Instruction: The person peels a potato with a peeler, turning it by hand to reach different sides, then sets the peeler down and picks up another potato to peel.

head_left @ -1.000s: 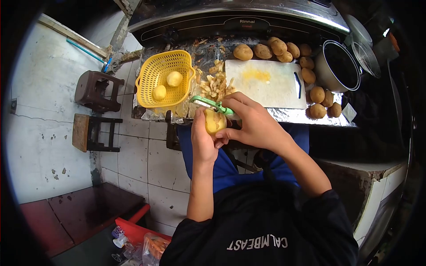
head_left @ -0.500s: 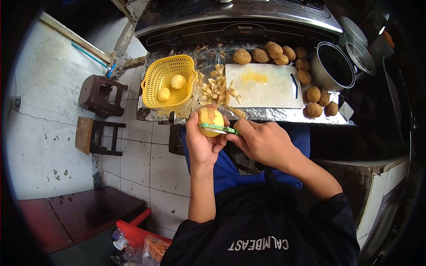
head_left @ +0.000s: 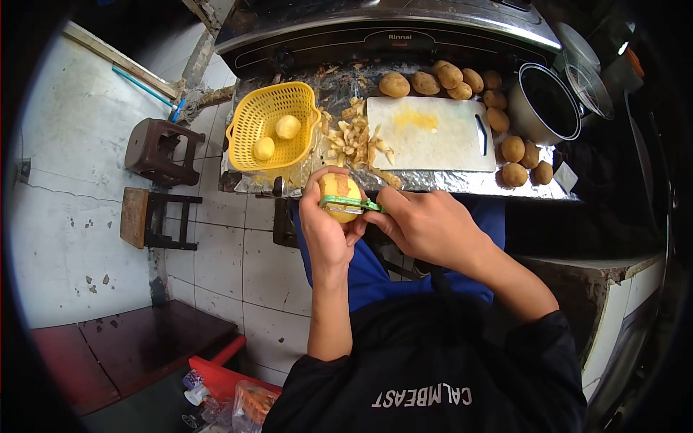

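My left hand is wrapped round a partly peeled potato, yellow flesh with a strip of brown skin along its top. In my right hand is a green peeler, its blade lying across the potato. Both are just in front of the counter's near edge. Beyond them a pile of peelings lies beside the white cutting board. Two peeled potatoes sit in the yellow basket to the left.
Several unpeeled potatoes line the board's back and right sides. A metal pot stands at the right. Behind is a Rinnai stove. A brown plastic stool and a wooden stool are on the floor at left.
The peeler has shifted slightly up the potato, with its blade still across it. The view has tilted a little. Both hands keep their grips.
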Demonstrator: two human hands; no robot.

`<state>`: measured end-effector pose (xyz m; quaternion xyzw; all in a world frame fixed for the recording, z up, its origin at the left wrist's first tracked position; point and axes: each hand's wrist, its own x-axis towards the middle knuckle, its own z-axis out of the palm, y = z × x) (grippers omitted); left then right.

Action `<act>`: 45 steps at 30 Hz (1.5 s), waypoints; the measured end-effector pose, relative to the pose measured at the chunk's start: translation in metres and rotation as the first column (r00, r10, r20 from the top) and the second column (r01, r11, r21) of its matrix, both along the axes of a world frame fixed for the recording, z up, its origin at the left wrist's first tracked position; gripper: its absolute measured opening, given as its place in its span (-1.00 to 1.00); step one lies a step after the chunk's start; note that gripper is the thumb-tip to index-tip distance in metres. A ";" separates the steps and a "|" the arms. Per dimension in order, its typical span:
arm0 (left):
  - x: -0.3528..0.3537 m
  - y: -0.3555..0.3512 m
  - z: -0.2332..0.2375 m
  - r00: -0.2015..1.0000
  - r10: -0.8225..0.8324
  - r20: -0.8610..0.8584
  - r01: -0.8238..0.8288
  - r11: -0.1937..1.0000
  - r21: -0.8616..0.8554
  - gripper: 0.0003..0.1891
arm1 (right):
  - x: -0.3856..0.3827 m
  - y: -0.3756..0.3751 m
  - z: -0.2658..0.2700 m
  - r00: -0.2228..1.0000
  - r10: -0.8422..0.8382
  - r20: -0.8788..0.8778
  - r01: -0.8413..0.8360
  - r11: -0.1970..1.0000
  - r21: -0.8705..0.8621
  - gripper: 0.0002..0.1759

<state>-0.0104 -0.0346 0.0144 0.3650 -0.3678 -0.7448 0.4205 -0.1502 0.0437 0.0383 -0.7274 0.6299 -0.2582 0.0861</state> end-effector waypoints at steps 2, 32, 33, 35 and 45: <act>0.000 0.001 -0.003 1.000 0.023 0.007 -0.023 1.000 0.006 -0.57 | 0.001 -0.004 0.001 1.000 -0.006 0.029 0.005 0.999 0.054 -0.62; 0.005 -0.003 -0.022 0.999 -0.014 -0.046 0.005 0.983 -0.184 -0.44 | -0.006 -0.026 0.005 0.948 0.027 0.318 -0.080 0.985 0.154 -0.60; 0.005 -0.005 -0.023 0.999 -0.015 -0.049 0.006 0.983 -0.185 -0.44 | -0.008 -0.026 0.005 0.949 0.031 0.314 -0.082 0.985 0.150 -0.60; 0.008 -0.006 -0.026 0.981 -0.073 -0.179 0.049 0.990 -0.136 -0.44 | -0.009 -0.025 0.002 0.947 0.037 0.319 -0.088 0.985 0.148 -0.60; 0.005 -0.021 -0.032 0.989 -0.100 -0.109 0.072 0.970 -0.234 -0.40 | -0.013 -0.049 -0.005 0.927 0.034 0.373 -0.116 0.973 0.200 -0.58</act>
